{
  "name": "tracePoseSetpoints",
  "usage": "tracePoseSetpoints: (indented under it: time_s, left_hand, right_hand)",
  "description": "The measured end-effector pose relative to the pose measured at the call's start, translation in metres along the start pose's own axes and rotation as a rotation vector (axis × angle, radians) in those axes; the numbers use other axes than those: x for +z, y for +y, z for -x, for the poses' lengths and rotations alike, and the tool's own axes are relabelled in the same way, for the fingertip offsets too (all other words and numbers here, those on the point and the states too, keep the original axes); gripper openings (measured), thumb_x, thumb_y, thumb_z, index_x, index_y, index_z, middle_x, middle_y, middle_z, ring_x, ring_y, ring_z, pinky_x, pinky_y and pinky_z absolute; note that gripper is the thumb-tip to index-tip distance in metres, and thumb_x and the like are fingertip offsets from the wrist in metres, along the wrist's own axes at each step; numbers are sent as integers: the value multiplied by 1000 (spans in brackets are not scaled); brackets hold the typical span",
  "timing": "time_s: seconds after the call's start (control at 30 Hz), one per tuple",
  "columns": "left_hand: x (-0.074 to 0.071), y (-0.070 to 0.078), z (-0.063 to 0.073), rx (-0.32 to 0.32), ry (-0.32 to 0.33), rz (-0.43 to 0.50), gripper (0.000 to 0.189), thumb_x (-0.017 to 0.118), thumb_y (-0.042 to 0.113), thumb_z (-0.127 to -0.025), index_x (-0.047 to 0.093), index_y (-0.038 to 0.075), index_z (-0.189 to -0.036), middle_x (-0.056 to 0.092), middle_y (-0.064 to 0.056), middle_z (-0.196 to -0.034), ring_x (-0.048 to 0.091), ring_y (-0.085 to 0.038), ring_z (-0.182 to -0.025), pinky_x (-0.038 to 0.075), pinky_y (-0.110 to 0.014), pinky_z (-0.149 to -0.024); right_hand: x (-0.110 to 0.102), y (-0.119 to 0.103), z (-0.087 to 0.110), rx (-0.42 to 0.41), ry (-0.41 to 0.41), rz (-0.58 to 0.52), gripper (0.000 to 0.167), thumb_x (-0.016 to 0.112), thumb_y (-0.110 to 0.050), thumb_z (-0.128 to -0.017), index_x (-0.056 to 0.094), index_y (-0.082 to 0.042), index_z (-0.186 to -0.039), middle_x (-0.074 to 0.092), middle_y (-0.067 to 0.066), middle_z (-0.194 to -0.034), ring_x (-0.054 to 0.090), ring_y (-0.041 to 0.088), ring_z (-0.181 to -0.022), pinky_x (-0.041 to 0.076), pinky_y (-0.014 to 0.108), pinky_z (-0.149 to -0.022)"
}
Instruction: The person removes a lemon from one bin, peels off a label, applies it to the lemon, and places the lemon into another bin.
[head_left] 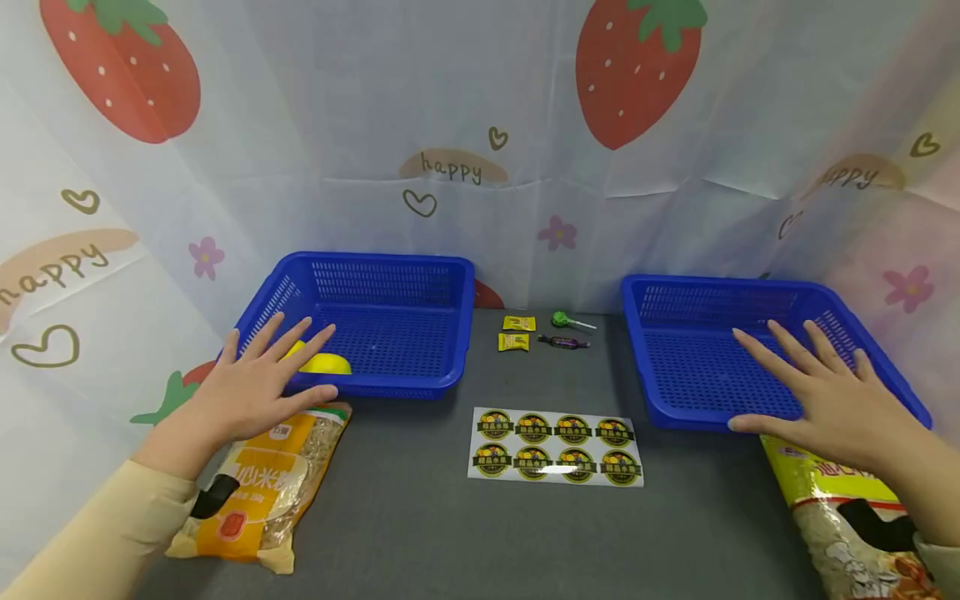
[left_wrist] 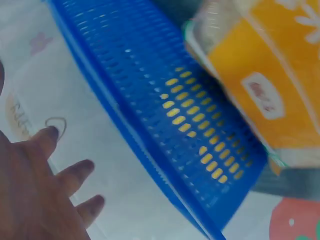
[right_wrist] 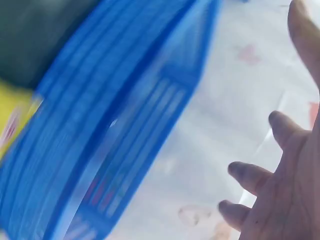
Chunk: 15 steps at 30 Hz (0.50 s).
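Okay, left hand point(head_left: 251, 387): fingers spread, gripping nothing — over the near edge of the left basket point(head_left: 397, 325); can't tell if you touch it.
Right hand point(head_left: 832, 408): also spread, holding nothing, at the near edge of the right basket point(head_left: 697, 367); contact unclear.
Baskets: both blue; 10 and 2 o'clock from your sticker sheet point(head_left: 555, 450).
Yellow shapes point(head_left: 327, 364): inside left basket, partly hidden.
Bags: orange bag point(head_left: 258, 492) at 9 o'clock, yellow-green bag point(head_left: 828, 542) at 3.
Sweets: 12 o'clock — two yellow packets point(head_left: 519, 323), green lollipop point(head_left: 560, 319), purple candy point(head_left: 566, 342).
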<state>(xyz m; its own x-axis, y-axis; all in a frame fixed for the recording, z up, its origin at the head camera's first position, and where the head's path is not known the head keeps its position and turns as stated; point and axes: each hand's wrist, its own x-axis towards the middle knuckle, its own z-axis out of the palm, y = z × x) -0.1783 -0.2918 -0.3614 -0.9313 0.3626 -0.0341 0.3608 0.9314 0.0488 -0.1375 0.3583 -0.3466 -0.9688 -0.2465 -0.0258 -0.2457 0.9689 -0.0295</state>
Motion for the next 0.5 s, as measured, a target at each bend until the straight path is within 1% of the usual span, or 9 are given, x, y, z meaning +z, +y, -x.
tracePoseSetpoints:
  time_s: [0.03, 0.07, 0.13, 0.2, 0.27, 0.3, 0.33, 0.4, 0.5]
  left_hand:
    - [-2, -1, -4, 0, -5, 41, 80, 43, 68, -98, 12, 33, -163, 17, -15, -168, 4, -46, -154, 1, -80, -111]
    - [-5, -3, -7, 4, -4, 82, 77, 42, 65, -100, 15, 31, -163, 20, -17, -167, 8, -48, -153, 4, -79, -112]
    - [-9, -5, -15, 11, -8, 174, 70, 41, 59, -103, 22, 26, -163, 25, -19, -165, 17, -49, -151, 10, -76, -114]
    - [-11, -9, -23, 20, -9, 267, 65, 39, 54, -106, 29, 21, -161, 31, -20, -163, 23, -49, -149, 16, -73, -115]
    - [-11, -13, -30, 17, -23, 351, 62, 36, 51, -108, 33, 17, -159, 34, -21, -161, 28, -48, -147, 21, -71, -115]
    - [-11, -15, -34, 6, -37, 392, 61, 35, 50, -108, 34, 17, -159, 35, -21, -160, 29, -48, -147, 22, -71, -115]
    - [-10, -17, -37, -5, -48, 425, 61, 35, 50, -108, 35, 16, -158, 36, -21, -159, 30, -48, -146, 23, -71, -114]
    - [-8, -20, -43, -28, -70, 463, 62, 32, 52, -108, 36, 14, -158, 38, -22, -158, 31, -49, -145, 25, -71, -113]
    - [-2, -26, -52, -57, -107, 515, 66, 32, 54, -108, 37, 10, -157, 39, -24, -157, 33, -49, -144, 27, -70, -113]
  right_hand:
    - [-3, -6, -3, -9, -12, -35, 104, 63, -69, -88, -2, -37, -163, -3, 19, -169, -12, 53, -150, -3, 84, -105]
    - [-6, -12, -6, -13, -27, -74, 101, 62, -67, -89, -1, -38, -162, -1, 17, -170, -6, 53, -151, 7, 84, -105]
    - [-11, -26, -11, -31, -45, -149, 95, 60, -65, -92, 1, -40, -162, 5, 16, -170, 10, 55, -149, 27, 81, -100]
    - [-15, -41, -17, -50, -55, -208, 88, 57, -64, -95, 3, -42, -161, 12, 14, -170, 25, 56, -145, 37, 78, -92]
    - [-18, -57, -23, -70, -59, -270, 83, 54, -64, -96, 5, -45, -161, 17, 12, -169, 32, 55, -142, 41, 76, -90]
    - [-18, -65, -27, -87, -56, -301, 80, 53, -63, -97, 7, -45, -160, 19, 11, -169, 34, 55, -141, 40, 75, -92]
    - [-18, -74, -32, -104, -52, -332, 78, 52, -63, -98, 8, -45, -160, 20, 11, -168, 34, 53, -142, 39, 75, -96]
    - [-17, -90, -41, -135, -34, -392, 75, 52, -61, -99, 12, -45, -160, 23, 9, -168, 32, 48, -146, 33, 74, -104]
    - [-14, -113, -56, -175, -18, -459, 73, 52, -59, -99, 16, -43, -160, 24, 7, -167, 28, 42, -150, 29, 70, -111]
